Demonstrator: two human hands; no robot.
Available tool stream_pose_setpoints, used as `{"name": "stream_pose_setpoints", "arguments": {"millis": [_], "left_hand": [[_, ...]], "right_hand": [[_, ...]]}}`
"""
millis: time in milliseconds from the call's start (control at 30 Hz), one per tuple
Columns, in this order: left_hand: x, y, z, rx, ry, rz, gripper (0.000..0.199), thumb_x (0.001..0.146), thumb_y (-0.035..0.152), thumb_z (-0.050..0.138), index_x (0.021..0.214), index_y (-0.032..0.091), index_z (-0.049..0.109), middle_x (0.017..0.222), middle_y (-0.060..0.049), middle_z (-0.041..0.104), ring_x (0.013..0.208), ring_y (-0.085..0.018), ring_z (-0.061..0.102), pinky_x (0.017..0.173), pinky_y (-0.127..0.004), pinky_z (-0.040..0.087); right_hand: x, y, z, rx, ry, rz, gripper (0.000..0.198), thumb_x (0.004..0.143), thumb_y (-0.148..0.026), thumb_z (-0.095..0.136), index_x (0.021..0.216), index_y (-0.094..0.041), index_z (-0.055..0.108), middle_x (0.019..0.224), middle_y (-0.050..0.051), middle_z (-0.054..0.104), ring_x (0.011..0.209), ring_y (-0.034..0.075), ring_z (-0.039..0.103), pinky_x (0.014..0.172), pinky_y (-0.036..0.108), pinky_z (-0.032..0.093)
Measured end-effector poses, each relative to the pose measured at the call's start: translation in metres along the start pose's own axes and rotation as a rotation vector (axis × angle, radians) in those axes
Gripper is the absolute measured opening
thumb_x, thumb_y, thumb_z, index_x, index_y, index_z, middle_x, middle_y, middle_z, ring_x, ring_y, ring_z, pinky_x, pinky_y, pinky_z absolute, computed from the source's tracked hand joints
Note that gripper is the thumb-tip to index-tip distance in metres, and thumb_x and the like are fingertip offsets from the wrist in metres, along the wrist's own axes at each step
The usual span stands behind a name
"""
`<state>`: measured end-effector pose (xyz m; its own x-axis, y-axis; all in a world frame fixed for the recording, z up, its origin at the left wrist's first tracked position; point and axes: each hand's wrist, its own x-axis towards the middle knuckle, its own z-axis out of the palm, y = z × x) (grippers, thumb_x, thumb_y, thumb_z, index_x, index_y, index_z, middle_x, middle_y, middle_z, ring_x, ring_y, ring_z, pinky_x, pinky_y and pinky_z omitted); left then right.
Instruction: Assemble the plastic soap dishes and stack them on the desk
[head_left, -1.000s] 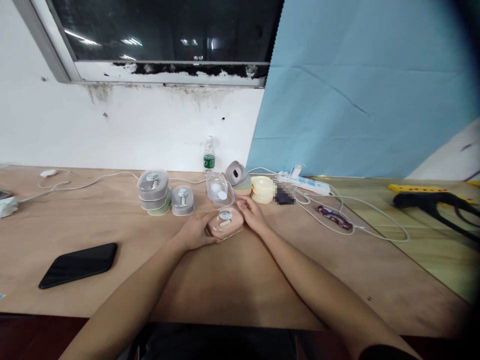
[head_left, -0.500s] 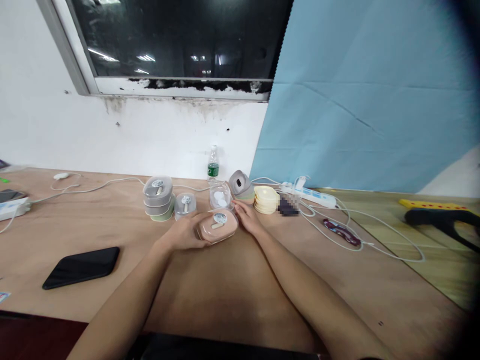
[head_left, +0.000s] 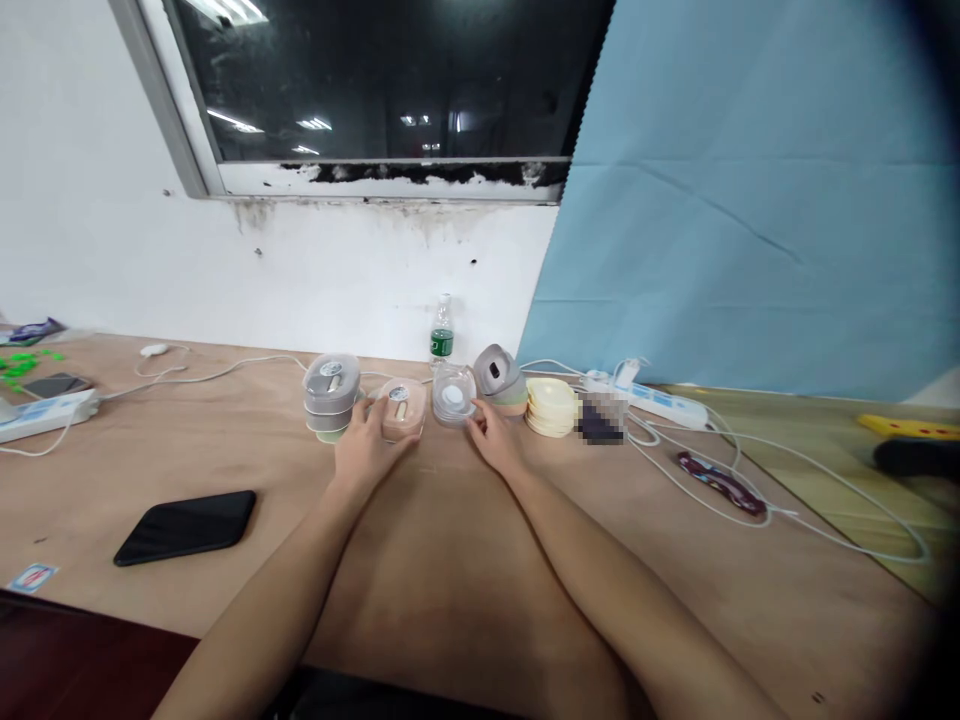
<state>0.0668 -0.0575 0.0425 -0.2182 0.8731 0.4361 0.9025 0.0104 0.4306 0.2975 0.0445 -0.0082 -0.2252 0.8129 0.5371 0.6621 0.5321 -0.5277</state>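
My left hand (head_left: pixel 366 452) is closed around the left and front sides of a pink lidded box (head_left: pixel 409 393), which has a clear top with a round label and a small pale piece under it. Just right of the box is a stack of clear plastic lids (head_left: pixel 452 408). The fingers of my right hand (head_left: pixel 496 440) are bent at the right edge of these lids, pinching the rim. Left of the pink box rises a stack of grey and green lidded boxes (head_left: pixel 331 395). Behind my right hand lean nested grey bowls (head_left: pixel 501 372), tilted, beside a stack of pale yellow pieces (head_left: pixel 551 405).
A water bottle (head_left: pixel 442 330) stands by the wall. A black phone (head_left: pixel 186 527) lies at the left front. White power strips (head_left: pixel 667 405) and cables run along the back on both sides. A dark red patterned object (head_left: pixel 721 484) lies at the right.
My left hand has carried the pink box left and back, to where a single grey box showed before; that box is now hidden. My right hand's fingers have curled at the clear lids. The view has shifted.
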Motion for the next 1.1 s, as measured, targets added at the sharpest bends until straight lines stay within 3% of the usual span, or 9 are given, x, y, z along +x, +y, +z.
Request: {"name": "stream_pose_setpoints", "arguments": {"millis": [167,400,667,767,900,1100], "left_hand": [[0.003,0.001,0.006,0.069,0.014,-0.014,0.079,0.076,0.063,0.057,0.140,0.022,0.035,0.145,-0.017,0.034,0.114,-0.033,0.055,0.080,-0.040,0.052],[0.004,-0.008,0.009,0.096,0.024,-0.005,0.070,0.083,0.049,0.054,0.142,0.018,0.031,0.147,-0.018,0.032,0.109,-0.030,0.059,0.077,-0.035,0.053],[0.005,-0.011,0.012,0.103,0.067,0.081,0.049,0.090,0.028,0.045,0.138,0.022,0.040,0.146,-0.011,0.036,0.115,-0.024,0.056,0.078,-0.031,0.054],[0.004,-0.010,0.009,0.085,0.061,0.070,0.053,0.087,0.033,0.050,0.138,0.021,0.040,0.145,-0.013,0.037,0.116,-0.026,0.055,0.077,-0.033,0.055],[0.002,-0.005,0.002,0.049,0.078,0.052,0.060,0.086,0.047,0.050,0.139,0.021,0.037,0.146,-0.015,0.034,0.113,-0.030,0.057,0.074,-0.038,0.055],[-0.006,0.003,-0.001,-0.065,0.105,0.165,0.056,0.086,0.046,0.052,0.135,0.023,0.040,0.146,-0.014,0.033,0.109,-0.027,0.059,0.074,-0.035,0.055]], "right_hand": [[-0.008,-0.008,0.005,-0.011,-0.046,-0.116,0.039,0.087,-0.030,0.048,0.123,-0.017,0.054,0.086,0.005,0.069,0.072,0.018,0.061,0.071,0.030,0.045],[-0.016,-0.021,0.007,-0.045,-0.112,-0.254,0.037,0.089,-0.027,0.046,0.124,-0.018,0.055,0.088,0.006,0.070,0.073,0.018,0.063,0.072,0.030,0.046],[-0.029,-0.002,-0.026,-0.060,0.112,-0.257,0.028,0.088,-0.027,0.049,0.111,-0.019,0.062,0.088,0.005,0.071,0.071,0.016,0.063,0.070,0.026,0.047],[-0.036,0.019,-0.050,-0.097,0.239,-0.170,0.026,0.088,-0.029,0.047,0.106,-0.018,0.063,0.085,0.005,0.070,0.069,0.015,0.063,0.068,0.025,0.046],[-0.042,0.047,-0.081,-0.199,0.344,0.058,0.032,0.087,-0.034,0.046,0.110,-0.016,0.061,0.069,0.002,0.065,0.061,0.016,0.059,0.064,0.026,0.043],[-0.034,0.074,-0.091,-0.301,0.296,0.261,0.047,0.086,-0.034,0.045,0.130,-0.017,0.050,0.071,0.003,0.067,0.068,0.021,0.062,0.064,0.028,0.040]]}}
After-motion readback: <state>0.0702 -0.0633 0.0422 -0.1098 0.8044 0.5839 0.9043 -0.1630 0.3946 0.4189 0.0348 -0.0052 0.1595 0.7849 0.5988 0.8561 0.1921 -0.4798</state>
